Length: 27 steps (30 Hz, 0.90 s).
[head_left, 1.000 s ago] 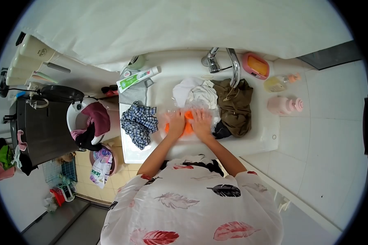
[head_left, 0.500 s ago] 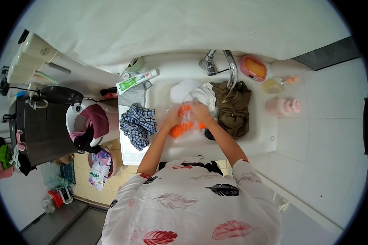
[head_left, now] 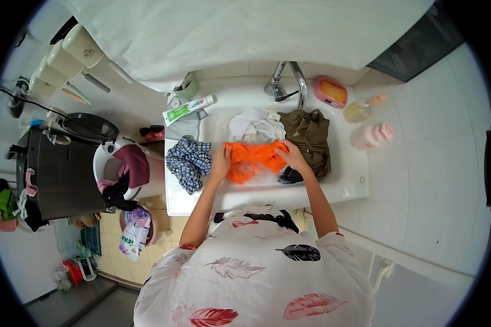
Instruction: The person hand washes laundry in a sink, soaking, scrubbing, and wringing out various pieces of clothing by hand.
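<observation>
I saw the left hand (head_left: pixel 220 163) and right hand (head_left: pixel 295 157), fingers pinching the wrinkly orange cloth (head_left: pixel 256 153) in the smooth sink (head_left: pixel 346 170). Suds (head_left: pixel 263 177) hid some of it; I couldn't tell its whole shape.

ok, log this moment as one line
left hand: grips orange cloth | right hand: grips same cloth | white cloth, brown garment: in sink

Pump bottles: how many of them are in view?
2, both by the right end of the sink: a clear yellowish bottle and, lower in view, a pink bottle. Others may be hidden.
</observation>
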Available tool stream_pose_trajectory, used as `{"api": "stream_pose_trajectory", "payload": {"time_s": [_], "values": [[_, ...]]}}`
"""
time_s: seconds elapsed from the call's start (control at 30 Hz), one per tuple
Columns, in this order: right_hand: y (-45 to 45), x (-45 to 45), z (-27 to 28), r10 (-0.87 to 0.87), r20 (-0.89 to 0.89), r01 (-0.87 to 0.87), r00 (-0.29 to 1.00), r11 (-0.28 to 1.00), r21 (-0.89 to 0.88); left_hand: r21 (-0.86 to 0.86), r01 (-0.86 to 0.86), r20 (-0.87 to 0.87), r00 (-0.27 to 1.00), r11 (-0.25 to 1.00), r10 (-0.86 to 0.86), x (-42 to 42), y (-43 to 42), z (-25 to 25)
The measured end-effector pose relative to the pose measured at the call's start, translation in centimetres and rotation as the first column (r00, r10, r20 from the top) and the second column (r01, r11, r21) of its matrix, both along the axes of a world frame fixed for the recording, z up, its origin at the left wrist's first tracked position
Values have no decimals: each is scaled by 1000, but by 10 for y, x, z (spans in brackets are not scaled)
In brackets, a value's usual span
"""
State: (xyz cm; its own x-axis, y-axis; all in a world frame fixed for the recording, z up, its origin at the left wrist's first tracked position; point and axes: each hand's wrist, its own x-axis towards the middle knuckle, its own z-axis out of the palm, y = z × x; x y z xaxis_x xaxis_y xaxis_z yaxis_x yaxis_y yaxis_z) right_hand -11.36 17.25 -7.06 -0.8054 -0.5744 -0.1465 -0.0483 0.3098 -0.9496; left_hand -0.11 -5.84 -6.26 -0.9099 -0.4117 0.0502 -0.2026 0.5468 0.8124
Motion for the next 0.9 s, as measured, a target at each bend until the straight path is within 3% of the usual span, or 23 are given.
{"api": "stream_pose_trajectory", "payload": {"time_s": [0.07,0.13,0.2,0.27,0.43,0.53,0.6,0.63,0.73,0.77,0.9], "values": [[1,0,7,-50,-50,47,998,997,-59,54,-13,-123,992,998,20,-6,1,30],[1,-4,11,-178,-79,168,981,978,-126,61,-6,-142,990,998,15,-15,-7,38],[-2,-4,21,-209,-16,203,978,963,-176,101,9,-259,966,995,17,-19,-11,59],[-5,-9,28,-228,-7,214,974,927,-308,121,0,-230,973,993,28,-23,-14,71],[-3,-21,49,-173,-43,151,984,937,-314,119,54,-299,954,991,-16,-33,-21,83],[-2,-19,78,-167,24,164,986,911,-379,109,81,-305,951,991,-44,-33,-30,97],[0,-17,100,-154,-40,129,987,922,-366,129,83,-391,920,988,-27,-33,-32,108],[-4,-14,110,-178,-40,146,983,900,-411,59,72,-467,883,996,-37,-35,-34,111],[-10,-2,146,-218,-95,147,971,864,-482,3,0,-416,909,1000,1,-31,-29,152],[-12,1,156,-215,-94,145,972,865,-481,-8,-25,-488,872,1000,17,-30,-25,163],[-19,18,194,-218,-164,90,962,822,-562,121,-21,-562,823,992,86,-22,-19,199]]}}
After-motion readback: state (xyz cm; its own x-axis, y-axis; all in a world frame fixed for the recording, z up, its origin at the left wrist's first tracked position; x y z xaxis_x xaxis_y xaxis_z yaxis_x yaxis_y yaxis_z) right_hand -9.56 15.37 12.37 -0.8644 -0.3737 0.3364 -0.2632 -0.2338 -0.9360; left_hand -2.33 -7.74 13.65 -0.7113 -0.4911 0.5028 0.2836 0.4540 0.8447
